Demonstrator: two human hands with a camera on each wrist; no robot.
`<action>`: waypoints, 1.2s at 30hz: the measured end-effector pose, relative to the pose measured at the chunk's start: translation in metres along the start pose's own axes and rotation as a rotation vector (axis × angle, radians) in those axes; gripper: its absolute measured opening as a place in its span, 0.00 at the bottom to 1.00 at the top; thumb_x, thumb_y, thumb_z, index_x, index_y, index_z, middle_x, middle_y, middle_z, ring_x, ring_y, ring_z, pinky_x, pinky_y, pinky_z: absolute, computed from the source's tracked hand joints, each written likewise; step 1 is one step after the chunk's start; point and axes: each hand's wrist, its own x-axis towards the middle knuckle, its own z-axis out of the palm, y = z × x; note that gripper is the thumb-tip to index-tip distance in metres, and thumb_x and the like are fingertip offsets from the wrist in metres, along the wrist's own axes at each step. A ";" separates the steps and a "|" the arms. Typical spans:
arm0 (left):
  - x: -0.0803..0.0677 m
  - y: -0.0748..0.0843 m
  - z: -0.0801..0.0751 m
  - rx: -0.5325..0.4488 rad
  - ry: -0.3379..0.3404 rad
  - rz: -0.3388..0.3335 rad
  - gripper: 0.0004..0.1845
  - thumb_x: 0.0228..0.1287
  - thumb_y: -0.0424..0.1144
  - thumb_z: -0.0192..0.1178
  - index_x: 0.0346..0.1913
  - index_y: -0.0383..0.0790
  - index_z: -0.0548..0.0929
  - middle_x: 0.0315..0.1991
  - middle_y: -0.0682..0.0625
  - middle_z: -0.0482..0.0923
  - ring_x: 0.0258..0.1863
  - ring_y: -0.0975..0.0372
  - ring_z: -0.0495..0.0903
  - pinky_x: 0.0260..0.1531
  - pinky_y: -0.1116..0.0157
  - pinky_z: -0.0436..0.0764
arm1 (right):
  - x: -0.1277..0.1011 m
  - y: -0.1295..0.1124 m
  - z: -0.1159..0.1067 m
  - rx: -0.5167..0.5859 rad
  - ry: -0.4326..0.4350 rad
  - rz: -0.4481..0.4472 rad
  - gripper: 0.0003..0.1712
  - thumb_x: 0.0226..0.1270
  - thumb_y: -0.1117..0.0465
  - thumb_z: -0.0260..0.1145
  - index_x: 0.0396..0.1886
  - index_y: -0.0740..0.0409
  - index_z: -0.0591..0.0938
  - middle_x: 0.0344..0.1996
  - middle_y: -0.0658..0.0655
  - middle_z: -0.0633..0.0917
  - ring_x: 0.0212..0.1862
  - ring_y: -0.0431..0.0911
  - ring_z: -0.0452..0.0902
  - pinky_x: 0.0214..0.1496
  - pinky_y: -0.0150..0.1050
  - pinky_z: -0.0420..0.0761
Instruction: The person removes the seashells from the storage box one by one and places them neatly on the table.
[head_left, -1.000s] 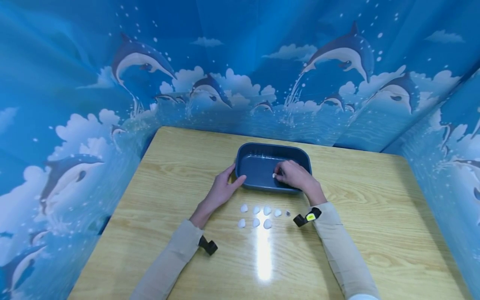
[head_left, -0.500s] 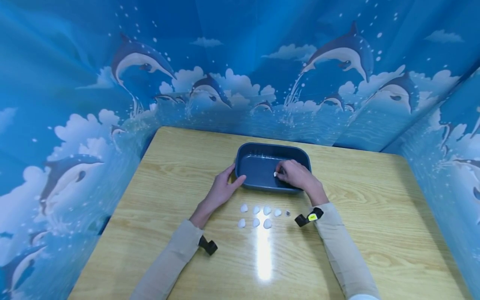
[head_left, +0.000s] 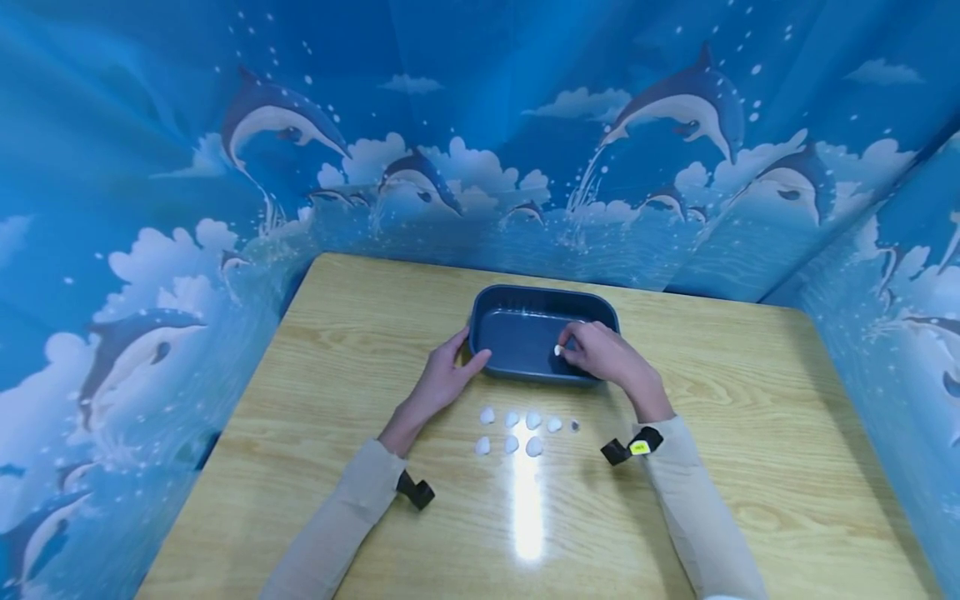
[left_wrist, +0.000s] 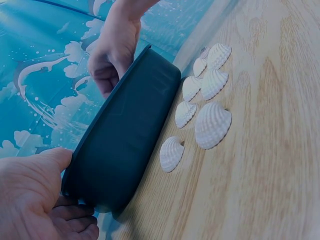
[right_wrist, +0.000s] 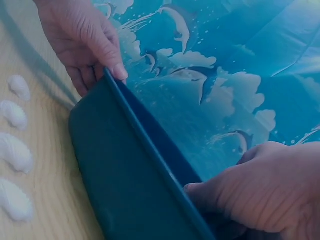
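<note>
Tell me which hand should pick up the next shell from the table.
Probably the right hand: it pinches a white shell over the blue tray and will be free once that drops. The left hand grips the tray's corner, steadying it, though it lies about as near the shells on the table.

Bright overhead light leaves a long white glare streak on the glossy counter (head_left: 750, 400), just nearer the camera than both hands. Shadows are soft and short. The head view bows outward at its edges. Both wrist views look dim and blue-tinted, with the closest skin perhaps slightly out of focus.
</note>
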 end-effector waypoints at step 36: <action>0.000 0.000 0.001 0.007 -0.001 -0.005 0.36 0.79 0.48 0.60 0.81 0.36 0.62 0.79 0.42 0.62 0.80 0.52 0.59 0.79 0.52 0.61 | -0.101 -0.013 -0.020 -0.002 0.103 0.033 0.07 0.75 0.64 0.68 0.48 0.61 0.85 0.18 0.47 0.71 0.21 0.41 0.64 0.21 0.34 0.64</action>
